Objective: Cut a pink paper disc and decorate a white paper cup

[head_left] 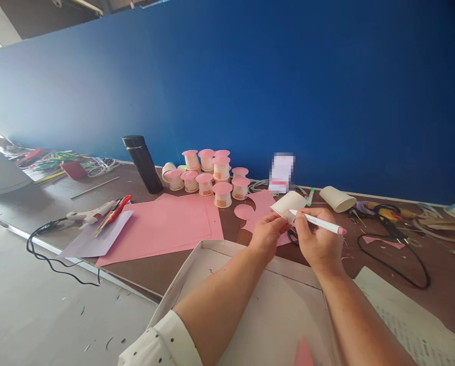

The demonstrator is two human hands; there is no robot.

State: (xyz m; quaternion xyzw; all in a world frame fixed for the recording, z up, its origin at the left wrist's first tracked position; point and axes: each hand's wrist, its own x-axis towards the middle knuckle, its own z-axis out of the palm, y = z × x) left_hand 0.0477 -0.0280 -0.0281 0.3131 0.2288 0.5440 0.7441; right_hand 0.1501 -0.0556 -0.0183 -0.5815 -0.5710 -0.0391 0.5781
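Note:
My left hand (pixel 266 231) is closed around a white paper cup (pixel 288 203), held on its side above a pink paper piece (pixel 258 206). My right hand (pixel 315 239) grips a white pen with a pink cap (pixel 321 222); its tip rests against the cup's wall. A pink paper disc (pixel 244 211) lies just left of the cup. Both hands hover over the far edge of an open white cardboard box (pixel 215 249).
Several cups topped with pink discs (pixel 212 175) stand behind. A black flask (pixel 143 163), large pink sheets (pixel 162 226), a glue gun (pixel 90 213) with red-handled scissors (pixel 115 211), another cup lying down (pixel 337 198) and a black cable (pixel 398 254) lie on the brown table.

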